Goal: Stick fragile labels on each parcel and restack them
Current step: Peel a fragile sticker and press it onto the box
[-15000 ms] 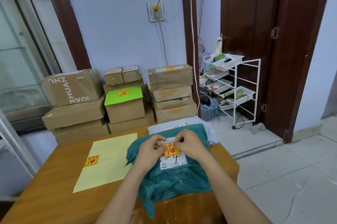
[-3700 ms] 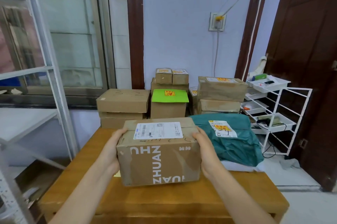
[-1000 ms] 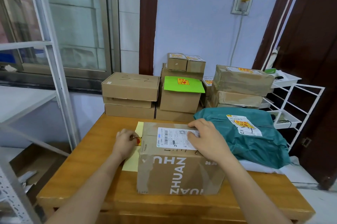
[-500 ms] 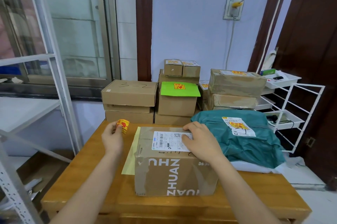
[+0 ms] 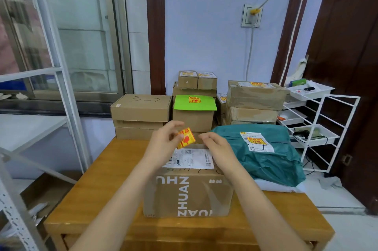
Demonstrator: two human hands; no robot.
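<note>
A brown cardboard parcel (image 5: 188, 195) printed "ZHUAN" stands in the middle of the wooden table (image 5: 98, 195), a white shipping label on its top. Above it my left hand (image 5: 163, 144) pinches a yellow-and-red fragile label (image 5: 186, 138). My right hand (image 5: 216, 148) hovers just right of the label with relaxed fingers, holding nothing. A teal bag parcel (image 5: 272, 160) bearing a fragile label lies at the table's right on a white bag.
Behind the table stand stacked boxes: a plain stack marked "3-2" (image 5: 141, 107), a green-topped labelled box (image 5: 194, 111) and labelled boxes at the right (image 5: 255, 97). A white wire rack (image 5: 319, 128) stands right, a metal shelf frame (image 5: 61, 87) left.
My left hand has carried the fragile label from the left side to above the parcel. My right hand has lifted off the parcel's top toward the label.
</note>
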